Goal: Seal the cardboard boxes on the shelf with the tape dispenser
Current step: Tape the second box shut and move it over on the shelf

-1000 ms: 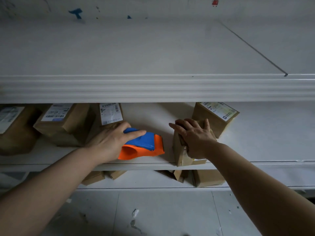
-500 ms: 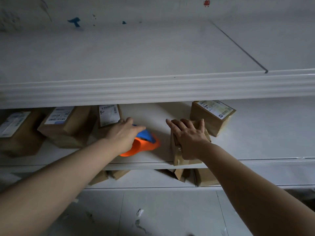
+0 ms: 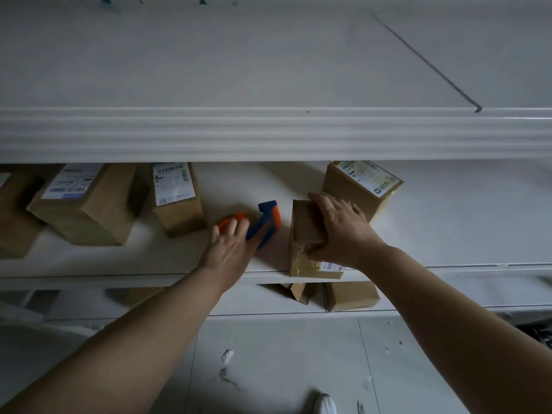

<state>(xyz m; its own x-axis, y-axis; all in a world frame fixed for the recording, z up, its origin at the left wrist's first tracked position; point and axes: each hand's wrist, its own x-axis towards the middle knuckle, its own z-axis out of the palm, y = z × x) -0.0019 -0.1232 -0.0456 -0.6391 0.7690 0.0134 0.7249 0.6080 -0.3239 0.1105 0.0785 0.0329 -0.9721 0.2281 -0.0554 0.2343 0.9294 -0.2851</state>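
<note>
While the right grip (image 3: 340,231) lies flat on the likely light, crushable box (image 3: 304,225), the left grip (image 3: 230,248) covers the stiff dispenser (image 3: 267,222); I cannot tell whether it clasps it. Its handle seems the best hold.

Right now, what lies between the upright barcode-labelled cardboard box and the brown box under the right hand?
The orange and blue plastic tape dispenser, on the white shelf with the left hand resting on it; seen in the head view.

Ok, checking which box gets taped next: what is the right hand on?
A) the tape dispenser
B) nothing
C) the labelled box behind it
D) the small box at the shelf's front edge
D: the right hand lies across the small box at the front edge, while the left hand touches the tape dispenser.
</note>
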